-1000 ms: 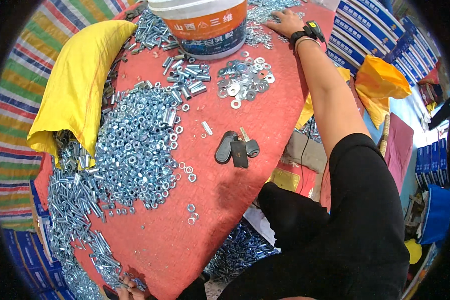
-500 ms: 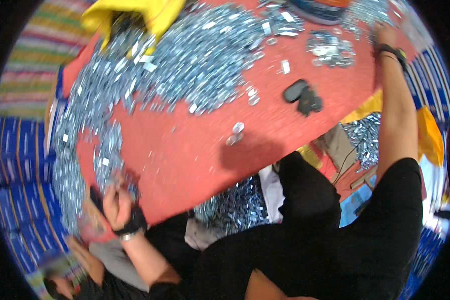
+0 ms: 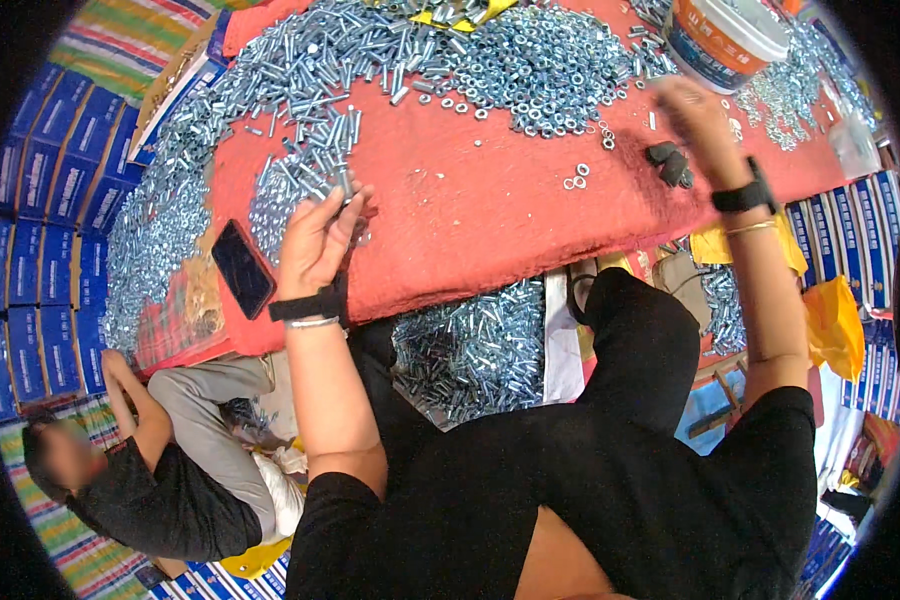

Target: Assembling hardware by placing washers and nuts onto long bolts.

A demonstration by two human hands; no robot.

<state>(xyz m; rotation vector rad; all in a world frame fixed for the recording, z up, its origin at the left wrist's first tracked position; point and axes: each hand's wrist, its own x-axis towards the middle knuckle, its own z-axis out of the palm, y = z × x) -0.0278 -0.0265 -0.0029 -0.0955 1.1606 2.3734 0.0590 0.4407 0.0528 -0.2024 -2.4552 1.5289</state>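
Note:
My left hand (image 3: 315, 240) is over the left part of the red-covered table (image 3: 440, 210), palm partly up, with thumb and fingers closed around a metal bolt (image 3: 344, 180). Just beyond its fingertips lies a small heap of bolts (image 3: 315, 150). My right hand (image 3: 695, 120), smeared by motion, is over the right side of the table, near a white-and-orange bucket (image 3: 725, 45). Its fingers are too blurred to read. A large pile of hex nuts (image 3: 545, 65) lies to its left. Some loose washers (image 3: 576, 178) rest on the cloth.
Bolts (image 3: 170, 220) spread along the table's left edge beside a dark phone (image 3: 242, 268). Two small black objects (image 3: 670, 163) lie below my right hand. More bolts fill a space under the table (image 3: 470, 350). Another person (image 3: 170, 480) sits at lower left. Blue boxes (image 3: 50, 290) are stacked behind.
My left hand has moved up and right to the bolt heap and now grips a bolt. My right hand has come leftward from the far right edge. The view has shifted.

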